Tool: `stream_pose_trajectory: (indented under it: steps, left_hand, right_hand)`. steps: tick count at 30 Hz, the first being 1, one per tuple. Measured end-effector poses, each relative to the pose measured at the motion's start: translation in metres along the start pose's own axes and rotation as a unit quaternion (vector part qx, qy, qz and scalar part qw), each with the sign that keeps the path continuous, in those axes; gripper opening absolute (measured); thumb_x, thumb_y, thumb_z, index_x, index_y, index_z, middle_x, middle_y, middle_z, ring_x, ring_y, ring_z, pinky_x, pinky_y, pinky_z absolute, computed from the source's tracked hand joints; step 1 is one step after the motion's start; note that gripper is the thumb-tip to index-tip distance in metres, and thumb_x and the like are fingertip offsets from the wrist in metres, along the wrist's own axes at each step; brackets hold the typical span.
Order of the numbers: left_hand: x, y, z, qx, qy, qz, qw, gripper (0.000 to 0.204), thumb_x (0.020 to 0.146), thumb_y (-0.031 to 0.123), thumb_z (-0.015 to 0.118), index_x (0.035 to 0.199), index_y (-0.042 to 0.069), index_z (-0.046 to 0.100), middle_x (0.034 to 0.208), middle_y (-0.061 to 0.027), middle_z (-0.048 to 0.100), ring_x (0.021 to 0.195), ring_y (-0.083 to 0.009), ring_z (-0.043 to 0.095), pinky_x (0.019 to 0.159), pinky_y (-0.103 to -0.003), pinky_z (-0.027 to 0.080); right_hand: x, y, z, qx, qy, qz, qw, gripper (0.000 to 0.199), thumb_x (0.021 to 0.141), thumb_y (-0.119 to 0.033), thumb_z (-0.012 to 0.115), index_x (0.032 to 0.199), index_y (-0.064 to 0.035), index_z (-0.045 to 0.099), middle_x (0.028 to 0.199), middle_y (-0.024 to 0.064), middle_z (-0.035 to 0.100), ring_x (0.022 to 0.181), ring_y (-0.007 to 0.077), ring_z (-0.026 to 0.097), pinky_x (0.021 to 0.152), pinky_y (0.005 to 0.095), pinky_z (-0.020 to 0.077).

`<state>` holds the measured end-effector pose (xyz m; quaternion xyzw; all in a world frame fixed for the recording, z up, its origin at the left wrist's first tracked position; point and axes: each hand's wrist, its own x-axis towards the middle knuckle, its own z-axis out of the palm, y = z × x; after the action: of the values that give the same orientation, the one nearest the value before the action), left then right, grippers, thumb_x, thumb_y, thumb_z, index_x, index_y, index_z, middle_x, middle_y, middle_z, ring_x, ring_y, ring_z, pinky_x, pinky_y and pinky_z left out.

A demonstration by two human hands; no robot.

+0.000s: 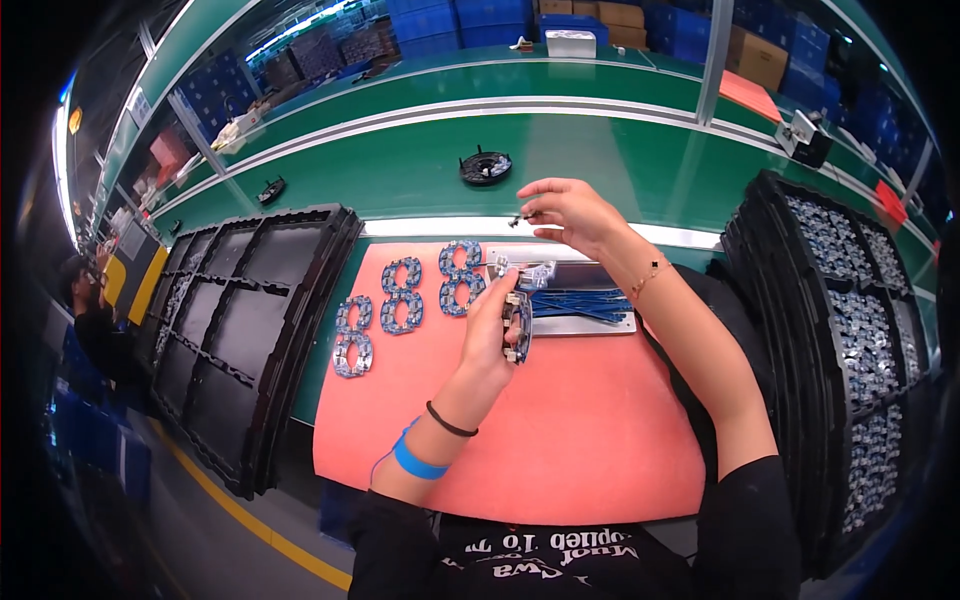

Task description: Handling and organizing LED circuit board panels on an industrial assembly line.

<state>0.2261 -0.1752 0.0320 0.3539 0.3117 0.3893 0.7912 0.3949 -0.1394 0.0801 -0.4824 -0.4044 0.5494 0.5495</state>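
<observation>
My left hand [493,327] holds a small blue circuit board part [518,326] upright over the orange mat [560,420]. My right hand [572,212] is raised above the mat's far edge and pinches a tiny dark piece [517,218] between thumb and fingers. Three figure-eight shaped blue board assemblies [407,296] lie in a row on the mat's left part. Just beyond my left hand sits a metal tray [585,322] with thin blue strips [578,303] in it.
A stack of empty black moulded trays [250,330] lies to the left. Black trays filled with several small parts [850,330] stand at the right. A black round reel [485,166] rests on the green conveyor [420,160]. Another person [85,300] stands far left.
</observation>
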Motion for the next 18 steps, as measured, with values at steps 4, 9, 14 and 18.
stream_pose_trajectory:
  steps: [4, 9, 14, 18]
  left_hand:
    - [0.005, 0.002, -0.012, -0.024, -0.031, -0.004, 0.999, 0.035, 0.087, 0.029, 0.051, 0.120, 0.017, 0.051, 0.070, 0.0073, 0.047, 0.035, -0.0022, 0.027, 0.039, -0.020, 0.025]
    - [0.008, 0.015, -0.015, -0.098, 0.017, 0.001, 0.995, 0.020, 0.084, 0.027, 0.056, 0.082, 0.007, 0.054, 0.063, 0.0026, 0.050, 0.032, -0.0028, 0.026, 0.034, -0.019, 0.021]
    - [0.000, 0.024, -0.012, -0.098, -0.026, -0.018, 0.995, 0.019, 0.084, 0.026, 0.056, 0.087, 0.008, 0.056, 0.072, -0.0004, 0.056, 0.033, -0.0025, 0.026, 0.036, -0.019, 0.023]
    - [-0.004, 0.033, -0.007, -0.104, -0.076, -0.033, 0.991, 0.021, 0.084, 0.025, 0.055, 0.097, 0.009, 0.058, 0.081, -0.0034, 0.060, 0.034, -0.0021, 0.027, 0.040, -0.019, 0.024]
  right_hand:
    - [-0.020, 0.000, 0.013, -0.098, -0.056, -0.117, 0.987, 0.023, 0.081, -0.003, 0.055, 0.104, -0.0019, 0.055, 0.092, 0.0074, 0.056, 0.083, 0.0100, 0.054, 0.074, 0.0237, 0.0471]
    - [-0.027, 0.000, 0.015, -0.245, -0.135, -0.248, 0.928, 0.024, 0.079, 0.002, 0.050, 0.102, -0.0024, 0.056, 0.087, 0.0079, 0.060, 0.074, 0.0116, 0.058, 0.067, 0.0264, 0.0461]
    - [-0.044, -0.021, 0.020, -0.406, -0.135, -0.312, 0.848, 0.026, 0.075, 0.008, 0.051, 0.098, 0.0006, 0.059, 0.091, 0.0105, 0.063, 0.084, 0.0169, 0.060, 0.076, 0.0266, 0.0462]
    - [-0.049, -0.038, 0.012, -0.404, -0.190, -0.367, 0.816, 0.026, 0.073, 0.010, 0.052, 0.096, 0.0001, 0.060, 0.092, 0.0103, 0.063, 0.085, 0.0205, 0.061, 0.075, 0.0307, 0.0499]
